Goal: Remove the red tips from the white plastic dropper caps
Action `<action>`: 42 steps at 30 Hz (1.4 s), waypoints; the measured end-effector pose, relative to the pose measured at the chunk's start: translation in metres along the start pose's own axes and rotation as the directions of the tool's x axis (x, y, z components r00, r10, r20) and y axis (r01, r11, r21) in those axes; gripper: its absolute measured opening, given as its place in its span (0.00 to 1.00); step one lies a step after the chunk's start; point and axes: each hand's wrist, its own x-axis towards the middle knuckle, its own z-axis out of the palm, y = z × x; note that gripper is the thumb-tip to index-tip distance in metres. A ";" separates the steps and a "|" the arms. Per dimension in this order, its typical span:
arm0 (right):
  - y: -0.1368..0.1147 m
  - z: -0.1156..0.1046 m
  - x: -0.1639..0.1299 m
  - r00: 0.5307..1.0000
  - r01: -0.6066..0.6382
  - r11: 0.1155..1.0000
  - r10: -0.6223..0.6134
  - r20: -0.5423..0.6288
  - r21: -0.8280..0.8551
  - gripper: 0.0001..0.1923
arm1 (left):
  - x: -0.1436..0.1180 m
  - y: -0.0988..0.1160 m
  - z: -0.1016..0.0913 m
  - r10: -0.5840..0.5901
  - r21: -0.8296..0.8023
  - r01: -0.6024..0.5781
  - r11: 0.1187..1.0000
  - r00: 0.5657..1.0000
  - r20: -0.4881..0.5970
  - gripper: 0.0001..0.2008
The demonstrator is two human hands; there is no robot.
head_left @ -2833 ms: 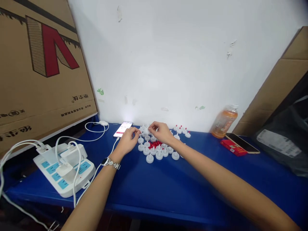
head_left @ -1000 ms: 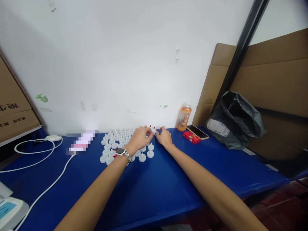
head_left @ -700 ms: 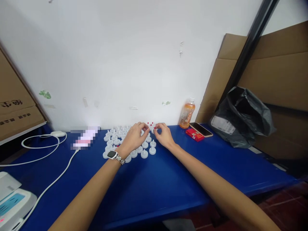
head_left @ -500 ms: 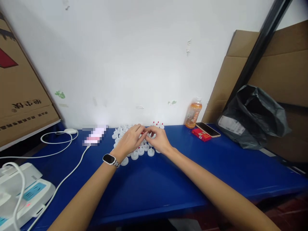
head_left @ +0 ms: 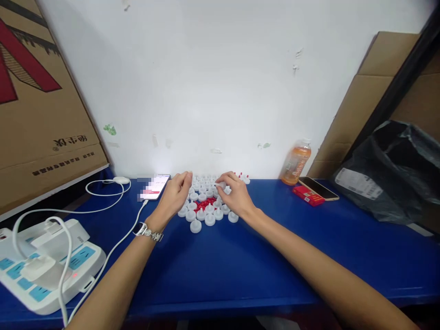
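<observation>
Many white nozzle caps [head_left: 210, 220] stand on the blue table, grouped around a pile of small red pieces [head_left: 205, 204]. My left hand [head_left: 176, 196] is closed at the left edge of the group, thumb against curled fingers; whatever it may hold is hidden. On the right, my right hand [head_left: 236, 196] has thumb and index finger bent around a white cap [head_left: 222, 185] among the others. Behind that hand, a few caps with red tips [head_left: 247, 178] stand by the wall.
A lit phone [head_left: 158, 187] on a cable lies left of the caps. A power strip [head_left: 51, 270] sits at the front left. Toward the right are an orange drink bottle [head_left: 296, 164], a red packet [head_left: 308, 195], another phone [head_left: 319, 188] and a grey plastic bag [head_left: 381, 174].
My hands, together over the caps before, have moved apart, left hand leftward and right hand staying on the right. The red pile between them now shows. The view has turned left.
</observation>
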 end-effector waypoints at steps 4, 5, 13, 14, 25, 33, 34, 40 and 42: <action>0.011 0.004 -0.007 0.997 -0.073 0.996 0.073 -0.002 0.052 0.08 | -0.008 -0.015 0.000 0.092 0.131 -0.127 0.983 0.965 0.246 0.17; 0.012 0.005 -0.008 0.996 -0.087 0.994 0.088 -0.001 0.059 0.09 | -0.009 -0.017 0.001 0.095 0.145 -0.138 0.980 0.958 0.272 0.17; 0.005 0.022 0.024 0.974 -0.181 0.983 0.174 0.142 0.036 0.06 | -0.005 -0.030 -0.005 0.039 0.226 -0.081 0.971 0.982 0.187 0.18; 0.005 0.028 0.032 0.967 -0.184 0.982 0.172 0.187 0.049 0.05 | -0.004 -0.031 -0.004 0.040 0.277 -0.089 0.957 0.983 0.177 0.17; 0.014 0.076 0.057 0.912 -0.159 0.987 0.144 0.385 0.008 0.06 | 0.004 -0.039 -0.001 -0.010 0.464 -0.098 0.880 0.975 0.224 0.11; 0.018 0.078 0.063 0.860 -0.054 0.983 0.136 0.492 -0.177 0.07 | 0.004 -0.049 -0.004 -0.028 0.467 -0.060 0.882 0.983 0.179 0.12; 0.019 0.076 0.065 0.858 -0.040 0.980 0.134 0.496 -0.196 0.07 | 0.005 -0.048 -0.003 -0.023 0.464 -0.064 0.884 0.984 0.178 0.13; 0.022 0.073 0.070 0.830 0.066 0.953 0.112 0.546 -0.296 0.07 | 0.007 -0.042 0.001 0.008 0.420 -0.081 0.904 0.985 0.173 0.13; 0.022 0.075 0.068 0.834 0.081 0.946 0.108 0.541 -0.315 0.08 | 0.006 -0.043 0.002 0.008 0.391 -0.073 0.918 0.986 0.164 0.12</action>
